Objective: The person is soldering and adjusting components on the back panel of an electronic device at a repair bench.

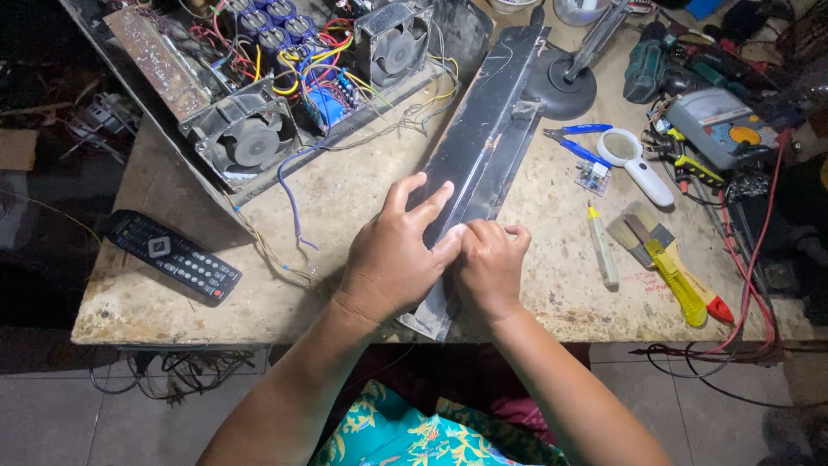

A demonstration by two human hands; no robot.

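Open bench top left of the long black metal panel, bounded by the loose blue wire and the remote control. Right of the panel, passage narrowed by blue-handled pliers, magnifying glass, white marker and yellow utility knife. Far side blocked by the opened chassis with fans and the round lamp base.

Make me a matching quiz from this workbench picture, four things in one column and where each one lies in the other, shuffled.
Things:
1. remote control
2. magnifying glass
3. long dark panel
4. yellow utility knife

Places:
A. under the left hand and the right hand
B. near the bench's left front corner
C. right of the blue-handled pliers
D. near the bench's right front edge, beside a brush

Pairs: 1-B, 2-C, 3-A, 4-D
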